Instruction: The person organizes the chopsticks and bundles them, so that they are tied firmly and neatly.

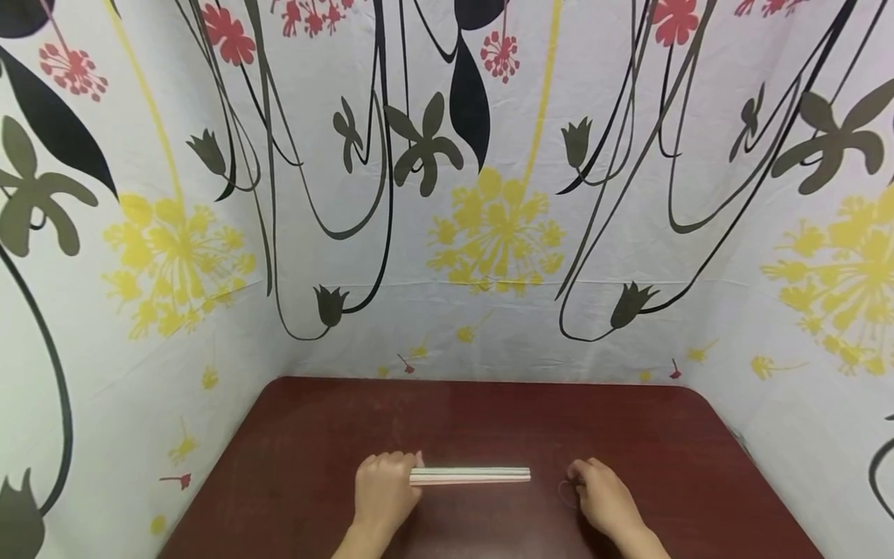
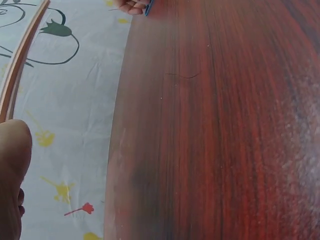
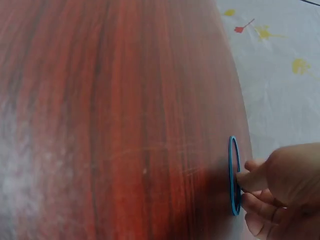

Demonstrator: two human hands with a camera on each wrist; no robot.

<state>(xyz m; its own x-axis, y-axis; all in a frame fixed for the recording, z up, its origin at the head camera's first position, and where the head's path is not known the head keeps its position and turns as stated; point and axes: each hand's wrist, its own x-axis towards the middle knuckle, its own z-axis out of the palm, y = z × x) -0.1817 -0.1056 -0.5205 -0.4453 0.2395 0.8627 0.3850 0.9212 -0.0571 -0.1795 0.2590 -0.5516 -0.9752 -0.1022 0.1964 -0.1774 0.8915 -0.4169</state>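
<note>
Blue loop (image 3: 231, 170) pinched in right hand (image 1: 606, 498) — left hand (image 1: 386, 491) grips pale sticks (image 1: 475, 476).

Sticks (image 1: 475, 476): pale cream-white on top, pinkish along the near edge. Band (image 3: 231, 180), right: plain blue at close range; in the head view it is too thin and faint to confirm the shade. Table (image 1: 489, 419): glossy red-brown, streaked with dark wood grain. Cloth (image 1: 475, 334), far, left and right: white ground, printed with yellow flowers (image 1: 499, 233), red blossoms (image 1: 675, 21) and grey-green tulips (image 1: 330, 307).
</note>
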